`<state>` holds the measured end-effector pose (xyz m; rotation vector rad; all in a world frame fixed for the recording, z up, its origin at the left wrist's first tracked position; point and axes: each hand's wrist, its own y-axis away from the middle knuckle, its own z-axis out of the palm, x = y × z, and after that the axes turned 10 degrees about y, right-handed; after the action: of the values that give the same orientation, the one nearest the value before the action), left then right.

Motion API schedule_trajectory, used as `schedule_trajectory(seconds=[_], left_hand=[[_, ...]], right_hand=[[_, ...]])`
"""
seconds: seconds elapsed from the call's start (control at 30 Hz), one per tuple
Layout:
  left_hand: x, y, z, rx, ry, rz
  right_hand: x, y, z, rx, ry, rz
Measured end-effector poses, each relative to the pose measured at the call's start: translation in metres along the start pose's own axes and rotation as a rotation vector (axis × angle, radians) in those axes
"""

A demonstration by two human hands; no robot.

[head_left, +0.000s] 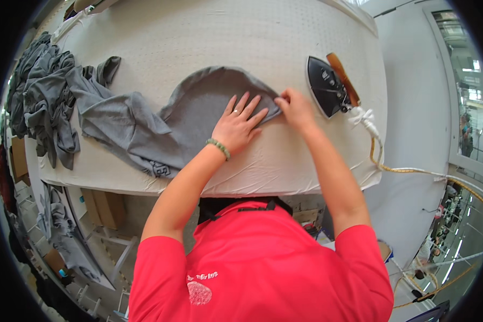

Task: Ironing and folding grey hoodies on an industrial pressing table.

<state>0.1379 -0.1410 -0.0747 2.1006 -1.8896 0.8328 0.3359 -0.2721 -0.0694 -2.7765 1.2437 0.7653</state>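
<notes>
A grey garment (198, 107) lies across the pale cloth-covered table, its curved right part spread flat and its left part rumpled. My left hand (239, 123) rests flat on the spread part with its fingers apart. At the right tip of the fabric, my right hand (296, 110) pinches the garment's edge between thumb and fingers. To the right of that hand an iron (324, 86) with a dark soleplate and a brown handle rests on the table, apart from the fabric. A dark print shows on the garment's near edge.
A heap of grey garments (43, 91) hangs over the table's left end. From the iron a white-wrapped hose and yellow cord (378, 147) run off to the right. Below the table at left are a cardboard box (104, 208) and a metal frame (118, 247).
</notes>
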Motion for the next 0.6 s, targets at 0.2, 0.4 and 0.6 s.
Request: schedule_trajectory(seconds=[0.2, 0.4, 0.6], left_hand=[[0.018, -0.006, 0.014, -0.138, 0.062, 0.0], [0.021, 0.007, 0.018, -0.127, 0.032, -0.052], [0.054, -0.017, 0.044, -0.076, 0.091, -0.071]], right_hand=[[0.014, 0.025, 0.002, -0.149, -0.112, 0.114], [0.013, 0.025, -0.054, 0.114, 0.211, -0.234], [0.054, -0.016, -0.118, 0.619, 0.583, -0.224]])
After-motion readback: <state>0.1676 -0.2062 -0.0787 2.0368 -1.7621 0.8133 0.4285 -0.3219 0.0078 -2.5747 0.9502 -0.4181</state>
